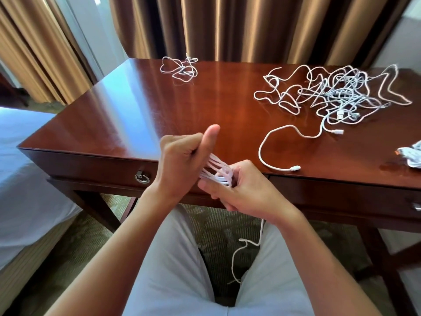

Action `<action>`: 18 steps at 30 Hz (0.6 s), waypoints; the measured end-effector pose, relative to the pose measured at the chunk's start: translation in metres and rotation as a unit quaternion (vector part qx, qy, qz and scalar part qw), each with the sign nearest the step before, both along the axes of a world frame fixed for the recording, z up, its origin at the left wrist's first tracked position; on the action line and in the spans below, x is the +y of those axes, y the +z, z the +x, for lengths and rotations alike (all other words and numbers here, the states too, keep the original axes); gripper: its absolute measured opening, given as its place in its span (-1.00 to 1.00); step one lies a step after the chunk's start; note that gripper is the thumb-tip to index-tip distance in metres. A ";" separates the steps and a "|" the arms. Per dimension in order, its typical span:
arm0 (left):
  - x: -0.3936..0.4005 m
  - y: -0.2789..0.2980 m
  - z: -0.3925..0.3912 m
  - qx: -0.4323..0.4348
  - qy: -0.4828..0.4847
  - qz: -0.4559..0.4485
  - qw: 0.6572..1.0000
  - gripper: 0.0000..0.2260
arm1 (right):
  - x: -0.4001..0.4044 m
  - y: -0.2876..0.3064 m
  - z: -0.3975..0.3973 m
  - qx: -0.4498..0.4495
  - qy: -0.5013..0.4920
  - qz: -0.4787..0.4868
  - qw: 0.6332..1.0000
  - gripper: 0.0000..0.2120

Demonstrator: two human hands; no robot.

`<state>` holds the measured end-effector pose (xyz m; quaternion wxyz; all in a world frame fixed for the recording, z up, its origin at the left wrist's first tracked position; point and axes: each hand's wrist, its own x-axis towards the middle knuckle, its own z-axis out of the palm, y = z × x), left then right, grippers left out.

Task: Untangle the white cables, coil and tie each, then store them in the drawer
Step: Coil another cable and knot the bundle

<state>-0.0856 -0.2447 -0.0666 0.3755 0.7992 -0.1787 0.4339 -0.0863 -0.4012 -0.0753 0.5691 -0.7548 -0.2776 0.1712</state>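
A white cable (214, 172) is wound in several loops between my two hands, just in front of the desk's front edge. My left hand (182, 160) has the loops round its curled fingers, thumb up. My right hand (241, 188) grips the other end of the loops. The cable's loose tail (241, 252) hangs down between my knees. A big tangle of white cables (337, 94) lies on the right of the wooden desk (136, 115). A small loose white cable (180, 68) lies at the far middle. The left drawer (95, 167) with its ring pull (142, 177) is closed.
A second drawer front (341, 192) runs along the right side of the desk. A white crumpled item (410, 153) sits at the desk's right edge. A bed (25, 179) stands at the left, brown curtains (227, 26) hang behind the desk.
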 end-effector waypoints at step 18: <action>-0.011 -0.014 -0.002 0.122 0.008 -0.054 0.991 -0.38 | 0.010 -0.003 -0.004 0.212 -0.006 0.120 0.970 -0.46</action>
